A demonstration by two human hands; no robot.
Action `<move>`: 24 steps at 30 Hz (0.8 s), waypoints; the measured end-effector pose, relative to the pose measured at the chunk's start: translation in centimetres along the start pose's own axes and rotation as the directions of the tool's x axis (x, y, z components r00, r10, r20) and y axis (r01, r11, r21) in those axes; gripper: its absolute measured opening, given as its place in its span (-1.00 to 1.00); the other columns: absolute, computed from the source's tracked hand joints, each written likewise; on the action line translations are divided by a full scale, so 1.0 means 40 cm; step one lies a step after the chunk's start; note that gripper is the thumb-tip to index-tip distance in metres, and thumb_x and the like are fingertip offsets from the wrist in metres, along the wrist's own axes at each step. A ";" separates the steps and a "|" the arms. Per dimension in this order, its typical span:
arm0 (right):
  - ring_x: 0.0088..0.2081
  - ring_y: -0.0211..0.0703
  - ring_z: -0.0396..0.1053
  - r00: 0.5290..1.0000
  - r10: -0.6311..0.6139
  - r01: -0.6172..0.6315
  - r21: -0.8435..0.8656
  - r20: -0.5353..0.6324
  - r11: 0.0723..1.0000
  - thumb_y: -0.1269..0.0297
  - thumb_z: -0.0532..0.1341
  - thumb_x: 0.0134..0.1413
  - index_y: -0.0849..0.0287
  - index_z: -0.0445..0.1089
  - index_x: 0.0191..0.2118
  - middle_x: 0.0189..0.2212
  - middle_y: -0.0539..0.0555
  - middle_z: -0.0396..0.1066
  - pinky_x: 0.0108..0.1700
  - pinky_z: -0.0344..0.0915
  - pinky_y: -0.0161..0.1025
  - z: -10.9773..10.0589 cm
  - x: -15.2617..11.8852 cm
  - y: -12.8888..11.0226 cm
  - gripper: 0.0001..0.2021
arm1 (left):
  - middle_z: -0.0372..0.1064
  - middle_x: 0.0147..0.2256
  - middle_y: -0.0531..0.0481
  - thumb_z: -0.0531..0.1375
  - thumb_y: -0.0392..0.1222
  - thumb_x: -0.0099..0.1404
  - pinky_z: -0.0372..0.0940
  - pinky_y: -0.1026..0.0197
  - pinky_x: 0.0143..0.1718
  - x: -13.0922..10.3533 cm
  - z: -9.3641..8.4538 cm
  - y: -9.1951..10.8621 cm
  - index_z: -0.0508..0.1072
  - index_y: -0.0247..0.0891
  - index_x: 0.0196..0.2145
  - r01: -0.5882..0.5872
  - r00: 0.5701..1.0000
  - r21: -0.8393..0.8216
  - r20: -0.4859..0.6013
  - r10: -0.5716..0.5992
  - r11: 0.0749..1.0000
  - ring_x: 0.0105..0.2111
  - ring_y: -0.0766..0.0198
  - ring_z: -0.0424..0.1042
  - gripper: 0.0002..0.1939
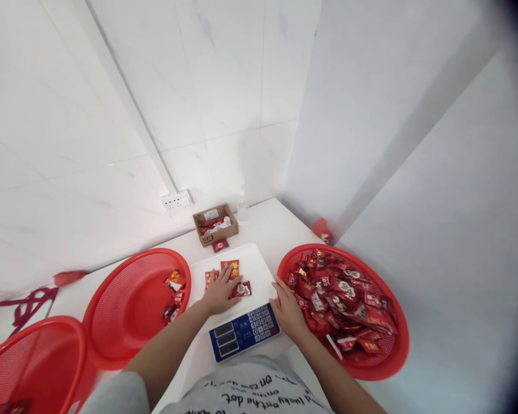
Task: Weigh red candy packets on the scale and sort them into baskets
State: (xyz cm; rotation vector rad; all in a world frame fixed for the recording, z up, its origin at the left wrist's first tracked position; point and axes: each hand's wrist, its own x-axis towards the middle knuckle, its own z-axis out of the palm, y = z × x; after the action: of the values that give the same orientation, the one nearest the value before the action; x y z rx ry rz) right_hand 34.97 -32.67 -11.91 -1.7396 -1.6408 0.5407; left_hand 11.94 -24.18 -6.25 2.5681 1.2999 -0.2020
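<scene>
Several small red packets point(243, 288) lie on the white pan point(254, 261) of a digital scale. My left hand point(220, 292) rests over them with its fingers spread, touching the packets and partly covering them. At the pan's right edge, my right hand point(288, 310) has its fingers stretched out beside the scale's blue keypad panel point(244, 332). A bit of red shows between its thumb and fingers; I cannot tell whether it is a packet or basket. Just right of that hand stands a red basket point(403, 345) heaped with red packets.
Left of the scale is a red basket point(112, 270) with a few packets at its right side. Another red basket point(75, 345) stands nearer. A small cardboard box point(220, 232) holding packets sits by the wall, below a socket point(176, 199). Dark red ribbon point(28, 307) lies far left.
</scene>
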 end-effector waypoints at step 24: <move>0.19 -0.08 0.06 0.999 0.028 -0.029 0.024 0.015 0.999 0.37 0.03 0.02 0.22 0.27 0.06 0.17 0.17 0.13 0.23 0.02 -0.04 -0.010 0.001 -0.011 -0.57 | -0.23 0.30 -0.06 -0.01 0.27 0.20 -0.17 -0.17 0.17 0.019 0.023 0.040 0.06 0.03 0.21 0.247 0.955 -0.015 -0.165 -0.246 0.969 0.25 -0.05 -0.14 -0.33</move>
State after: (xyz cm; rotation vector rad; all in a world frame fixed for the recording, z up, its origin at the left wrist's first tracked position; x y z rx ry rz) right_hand 34.95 -32.73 -11.30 -1.7479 -1.6153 0.5857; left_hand 13.67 -24.75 -7.06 2.4646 1.6836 -0.0378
